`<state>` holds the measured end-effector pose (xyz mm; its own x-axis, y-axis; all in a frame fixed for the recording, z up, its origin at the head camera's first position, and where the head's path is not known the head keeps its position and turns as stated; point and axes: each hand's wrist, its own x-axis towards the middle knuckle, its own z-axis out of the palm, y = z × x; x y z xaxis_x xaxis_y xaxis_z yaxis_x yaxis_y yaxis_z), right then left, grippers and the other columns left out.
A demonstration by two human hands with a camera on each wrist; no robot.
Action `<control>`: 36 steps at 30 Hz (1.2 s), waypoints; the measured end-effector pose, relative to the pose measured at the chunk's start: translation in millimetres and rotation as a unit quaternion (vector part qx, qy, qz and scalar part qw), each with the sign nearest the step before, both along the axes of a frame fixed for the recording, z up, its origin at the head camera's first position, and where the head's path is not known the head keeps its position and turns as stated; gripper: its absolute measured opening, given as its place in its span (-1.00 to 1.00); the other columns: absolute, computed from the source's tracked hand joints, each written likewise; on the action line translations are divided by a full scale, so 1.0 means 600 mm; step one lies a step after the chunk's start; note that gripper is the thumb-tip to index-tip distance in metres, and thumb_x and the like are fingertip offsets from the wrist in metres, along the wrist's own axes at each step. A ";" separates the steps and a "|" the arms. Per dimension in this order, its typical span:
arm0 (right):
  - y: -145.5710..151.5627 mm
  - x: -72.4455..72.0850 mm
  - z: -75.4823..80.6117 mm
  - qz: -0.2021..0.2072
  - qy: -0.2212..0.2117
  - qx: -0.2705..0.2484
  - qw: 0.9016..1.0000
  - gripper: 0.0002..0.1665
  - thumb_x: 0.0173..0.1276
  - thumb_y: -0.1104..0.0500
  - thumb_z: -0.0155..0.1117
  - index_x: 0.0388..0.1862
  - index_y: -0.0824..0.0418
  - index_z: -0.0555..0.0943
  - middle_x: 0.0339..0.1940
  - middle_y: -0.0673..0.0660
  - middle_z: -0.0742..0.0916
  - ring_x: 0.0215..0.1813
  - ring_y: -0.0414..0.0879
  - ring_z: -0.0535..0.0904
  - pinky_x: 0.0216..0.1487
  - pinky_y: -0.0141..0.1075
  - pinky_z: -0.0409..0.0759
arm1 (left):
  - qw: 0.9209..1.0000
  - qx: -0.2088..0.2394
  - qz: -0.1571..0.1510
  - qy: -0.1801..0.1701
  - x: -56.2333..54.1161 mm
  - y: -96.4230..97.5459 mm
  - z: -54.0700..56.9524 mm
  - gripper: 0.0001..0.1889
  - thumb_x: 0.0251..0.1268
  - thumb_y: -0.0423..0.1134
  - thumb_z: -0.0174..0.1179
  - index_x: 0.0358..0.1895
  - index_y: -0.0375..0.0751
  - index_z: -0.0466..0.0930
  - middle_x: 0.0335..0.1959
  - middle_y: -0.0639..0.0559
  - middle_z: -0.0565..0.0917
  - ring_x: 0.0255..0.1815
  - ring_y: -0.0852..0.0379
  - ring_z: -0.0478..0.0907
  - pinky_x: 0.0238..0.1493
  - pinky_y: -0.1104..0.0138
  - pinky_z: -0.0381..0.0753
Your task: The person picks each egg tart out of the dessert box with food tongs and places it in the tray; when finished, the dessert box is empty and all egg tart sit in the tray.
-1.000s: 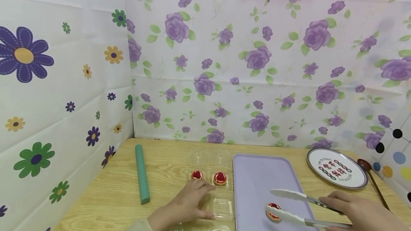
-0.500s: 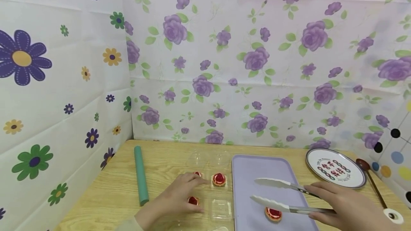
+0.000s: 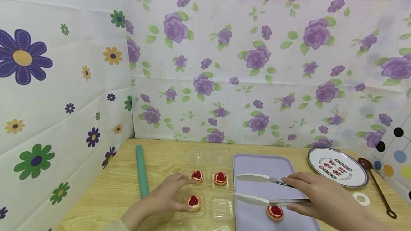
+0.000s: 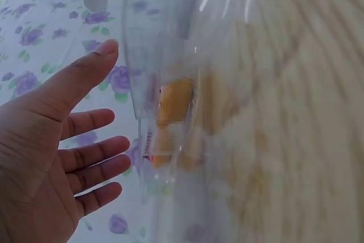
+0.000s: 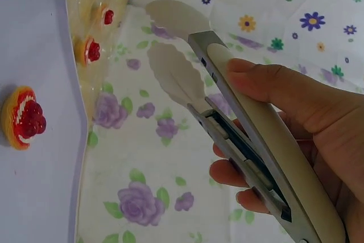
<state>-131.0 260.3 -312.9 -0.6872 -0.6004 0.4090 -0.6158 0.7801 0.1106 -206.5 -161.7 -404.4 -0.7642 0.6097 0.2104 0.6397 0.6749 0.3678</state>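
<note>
My left hand (image 3: 163, 195), thumb and fingers spread, is beside the left side of a clear plastic container (image 3: 222, 208). In its compartments sit fruit tarts with red tops: one back left (image 3: 197, 176), one back right (image 3: 220, 178) and one in front (image 3: 194, 203). The left wrist view shows that hand (image 4: 62, 146) holding nothing, next to the clear plastic. My right hand (image 3: 321, 197) grips metal tongs (image 3: 253, 178) with pale scalloped tips spread apart and nothing between them. The tongs reach across a lilac tray (image 3: 263, 163), where another tart (image 3: 275, 212) lies below them.
A green rolling pin (image 3: 141, 170) lies at the left of the wooden table. At the back right are a printed white plate (image 3: 337, 168), a brown ladle (image 3: 375, 184) and a white ring (image 3: 361, 199). Flowered cloth (image 3: 205, 63) hangs behind and at the left.
My left hand has drawn back to the left, uncovering the left tarts. My right hand has carried the tongs left across the tray, past the tart there. The white ring has come into view.
</note>
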 end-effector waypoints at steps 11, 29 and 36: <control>-0.047 -0.023 0.006 0.046 0.036 0.013 0.998 -0.38 0.07 -0.27 0.41 0.00 0.07 0.67 -0.13 -0.09 0.71 -0.23 -0.21 0.66 -0.28 -0.30 0.66 | 0.999 0.004 -0.009 -0.043 -0.002 -0.021 -0.013 -0.18 -0.07 0.25 0.38 0.27 -0.12 0.45 0.13 0.05 0.53 0.13 -0.01 0.50 0.13 0.07 0.55; -0.133 -0.054 -0.006 0.082 -0.014 0.050 0.995 -0.43 0.10 -0.22 0.42 -0.02 0.10 0.67 -0.19 -0.06 0.72 -0.21 -0.18 0.66 -0.20 -0.29 0.66 | 0.999 -0.001 0.003 -0.054 -0.004 -0.035 -0.025 -0.19 -0.09 0.22 0.40 0.25 -0.14 0.46 0.08 0.08 0.56 0.07 0.08 0.47 0.12 0.16 0.54; -0.165 -0.063 -0.012 0.077 -0.044 0.076 0.993 -0.43 0.09 -0.20 0.43 -0.02 0.11 0.67 -0.17 -0.06 0.72 -0.19 -0.19 0.65 -0.19 -0.31 0.66 | 0.998 0.002 -0.001 -0.059 -0.007 -0.035 -0.030 -0.21 -0.06 0.23 0.38 0.23 -0.14 0.47 0.07 0.09 0.57 0.08 0.10 0.48 0.15 0.19 0.53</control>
<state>-169.1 161.0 -320.0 -0.6105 -0.7521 0.2482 -0.7396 0.6535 0.1613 -210.5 -183.0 -422.4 -0.7822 0.6112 0.1206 0.5933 0.6719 0.4433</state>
